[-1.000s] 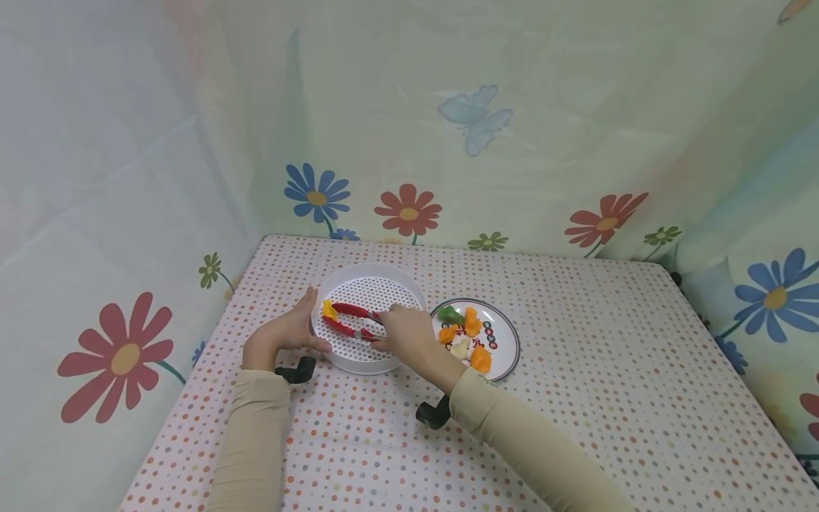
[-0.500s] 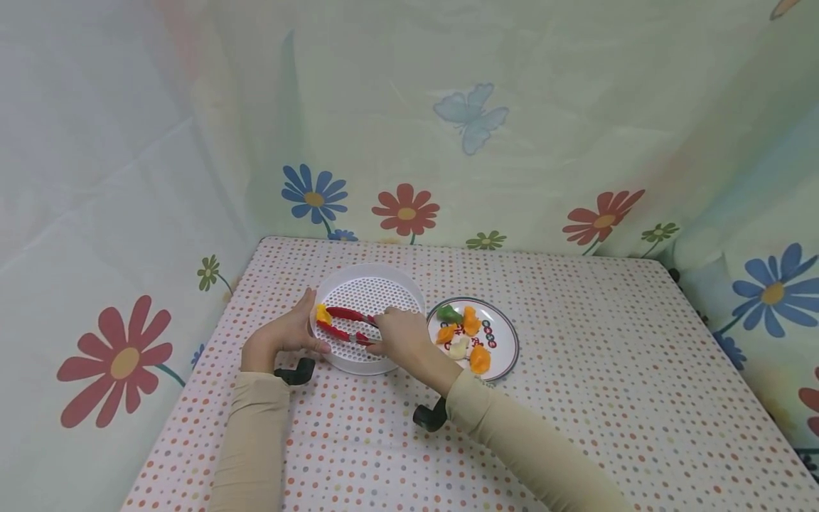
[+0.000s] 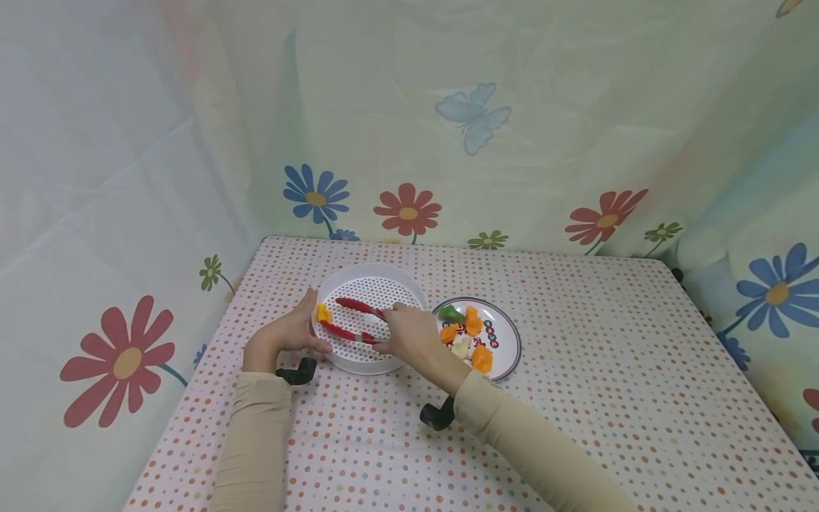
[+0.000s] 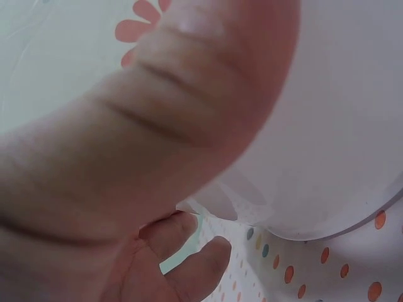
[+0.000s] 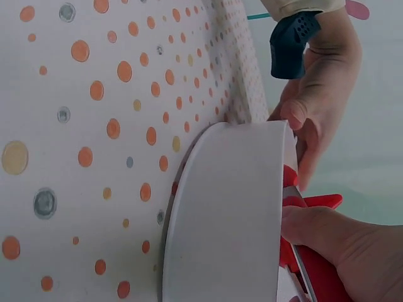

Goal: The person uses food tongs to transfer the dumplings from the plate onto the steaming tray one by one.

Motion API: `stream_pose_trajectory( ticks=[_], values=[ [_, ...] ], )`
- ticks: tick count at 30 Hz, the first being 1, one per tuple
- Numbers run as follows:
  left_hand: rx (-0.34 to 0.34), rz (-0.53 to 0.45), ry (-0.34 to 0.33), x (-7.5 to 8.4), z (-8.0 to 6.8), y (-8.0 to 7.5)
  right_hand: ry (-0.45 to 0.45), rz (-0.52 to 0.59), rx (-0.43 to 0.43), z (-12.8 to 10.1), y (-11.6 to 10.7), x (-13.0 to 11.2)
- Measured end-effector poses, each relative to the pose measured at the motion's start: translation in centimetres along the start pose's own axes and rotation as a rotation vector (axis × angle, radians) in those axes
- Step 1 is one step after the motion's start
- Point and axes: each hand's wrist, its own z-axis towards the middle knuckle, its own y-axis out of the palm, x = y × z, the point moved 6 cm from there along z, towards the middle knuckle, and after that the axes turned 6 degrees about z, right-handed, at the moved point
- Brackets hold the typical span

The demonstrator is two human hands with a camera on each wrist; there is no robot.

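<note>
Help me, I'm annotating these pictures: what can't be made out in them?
- Head view: the rear end of the red tongs, behind the right hand.
- Head view: the near-left rim of the plate, behind the right wrist.
- Head view: whether the tongs touch the yellow piece; too small.
- Left wrist view: the closest digit of the left hand, cut off by the top edge.
- Right wrist view: most of the inside of the white sieve, behind its wall.

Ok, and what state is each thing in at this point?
White sieve: flat on the table, open side up
Red tongs: open, arms apart
Yellow piece: inside the sieve, not pinched
Plate: face up
Green piece, orange pieces, pale piece: on the plate
Left hand: against the sieve's side
Right hand: gripping the tongs
</note>
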Motion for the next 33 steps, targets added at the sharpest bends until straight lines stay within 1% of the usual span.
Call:
stream_pose_trajectory(
  ticks=[6, 14, 19, 27, 33],
  values=[
    [0.002, 0.008, -0.015, -0.2, 0.1, 0.1, 0.032, -0.002, 0.030, -0.8, -0.6, 1.0],
    [-0.001, -0.004, -0.021, -0.3, 0.0, 0.2, 0.082, 0.059, 0.106, -3.0, -2.3, 3.5],
    [-0.018, -0.011, -0.022, -0.2, 0.0, 0.2, 0.149, 0.069, 0.156, -5.0, -3.2, 6.1],
    [-0.016, 0.006, -0.001, 0.0, -0.1, 0.0, 0.235, 0.054, 0.220, -8.9, -3.4, 11.0],
    [-0.016, 0.016, 0.001, -0.2, 0.2, 0.3, 0.304, 0.071, 0.219, -12.0, -3.2, 13.8]
  ],
)
